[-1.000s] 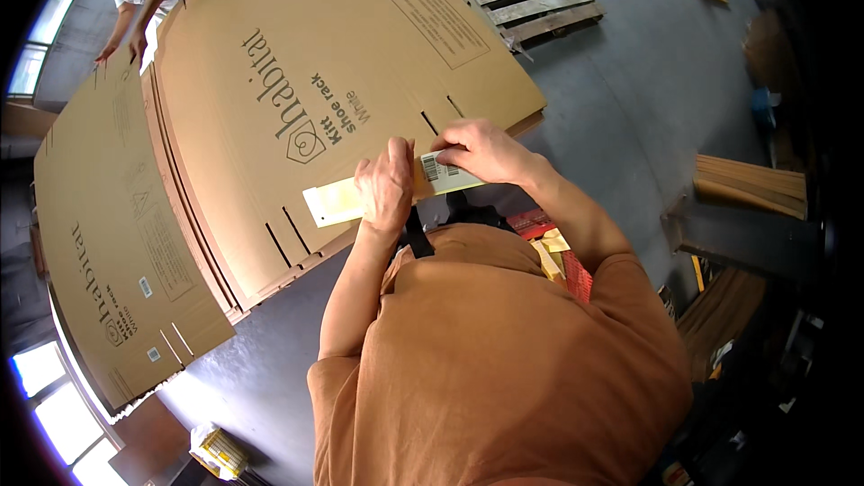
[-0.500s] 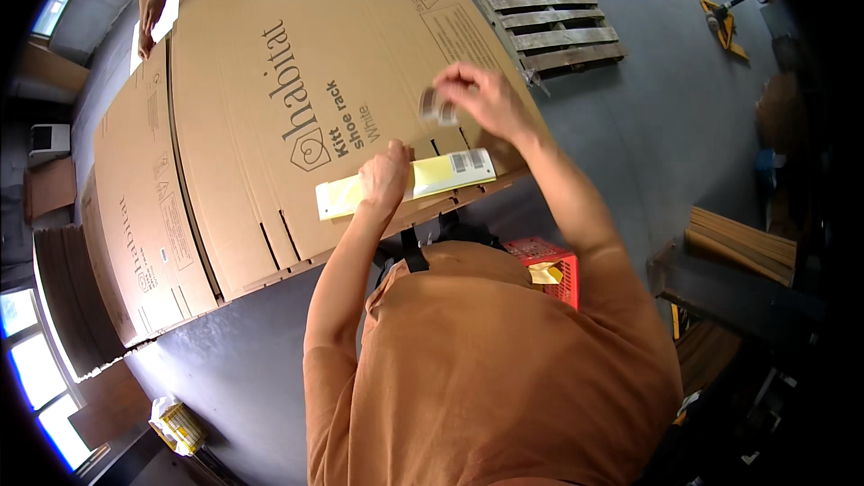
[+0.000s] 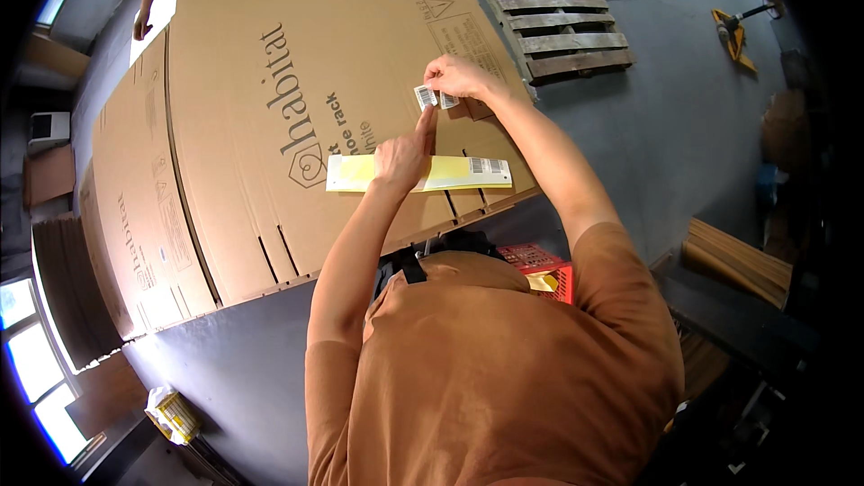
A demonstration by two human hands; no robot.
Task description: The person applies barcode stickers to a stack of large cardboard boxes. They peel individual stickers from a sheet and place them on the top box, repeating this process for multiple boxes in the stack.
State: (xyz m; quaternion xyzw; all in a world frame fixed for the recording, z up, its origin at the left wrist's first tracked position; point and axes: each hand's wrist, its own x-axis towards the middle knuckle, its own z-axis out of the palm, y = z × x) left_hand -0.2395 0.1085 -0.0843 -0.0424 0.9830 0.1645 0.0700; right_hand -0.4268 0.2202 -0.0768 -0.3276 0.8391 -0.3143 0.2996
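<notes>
Pinching labels [image 3: 426,96] in right hand [image 3: 463,79], at one o'clock from left hand [image 3: 400,162]; gripping strip [image 3: 448,173] with the latter, above cardboard [image 3: 229,117].

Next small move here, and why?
Probably press the leftmost small barcode label onto the flat cardboard with the left index finger. The right hand pinches at the labels over the board, and the left hand points its index finger at that label's lower edge. Contact isn't clear.
</notes>
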